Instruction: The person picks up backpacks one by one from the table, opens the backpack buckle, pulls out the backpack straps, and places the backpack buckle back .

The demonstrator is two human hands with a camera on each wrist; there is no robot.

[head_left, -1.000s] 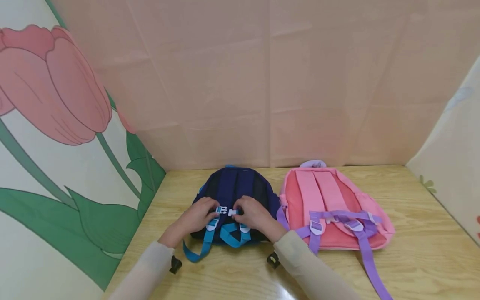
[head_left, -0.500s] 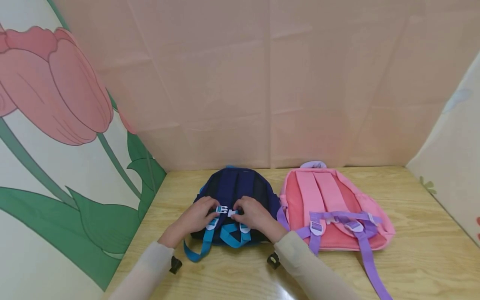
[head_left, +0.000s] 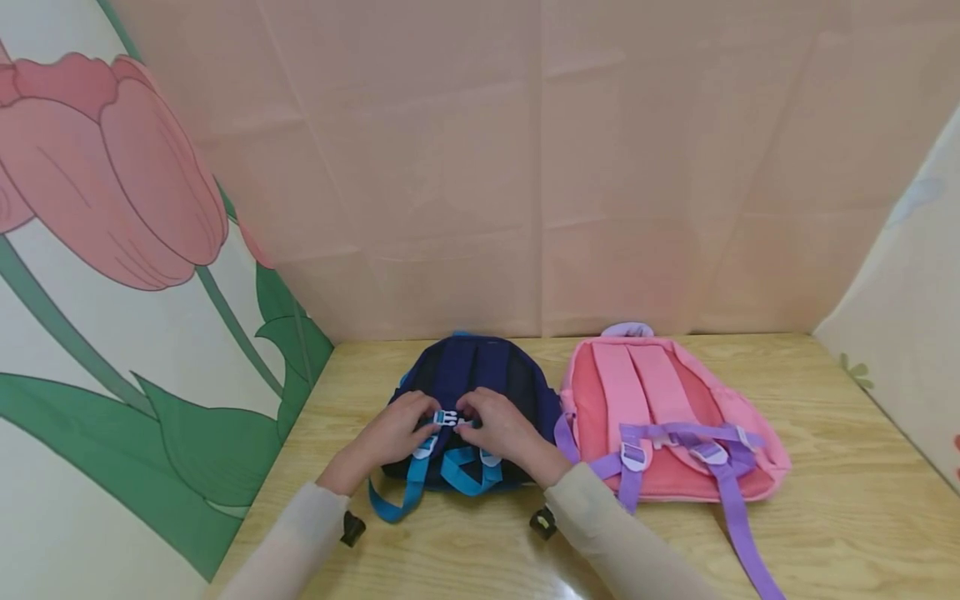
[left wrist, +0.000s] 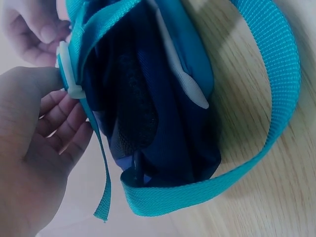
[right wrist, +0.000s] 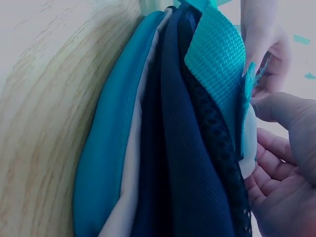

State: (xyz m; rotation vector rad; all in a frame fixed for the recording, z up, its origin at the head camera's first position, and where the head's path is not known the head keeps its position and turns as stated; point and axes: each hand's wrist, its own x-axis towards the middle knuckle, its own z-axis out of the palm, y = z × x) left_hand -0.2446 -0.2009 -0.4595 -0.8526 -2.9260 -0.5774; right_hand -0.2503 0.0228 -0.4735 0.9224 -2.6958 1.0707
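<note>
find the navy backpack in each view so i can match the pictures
Head: the navy backpack is just below the centre, left of the pink backpack.
Left wrist: the navy backpack fills the upper middle, right of the left hand.
Right wrist: the navy backpack runs top to bottom through the middle, left of the right hand.
Shared landmark: teal webbing on this backpack.

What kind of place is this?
Maybe a children's room or play corner, but I can't be sure: a giant pink tulip decorates one side, and a small navy backpack and pink backpack are on a wood-grain table.
</note>
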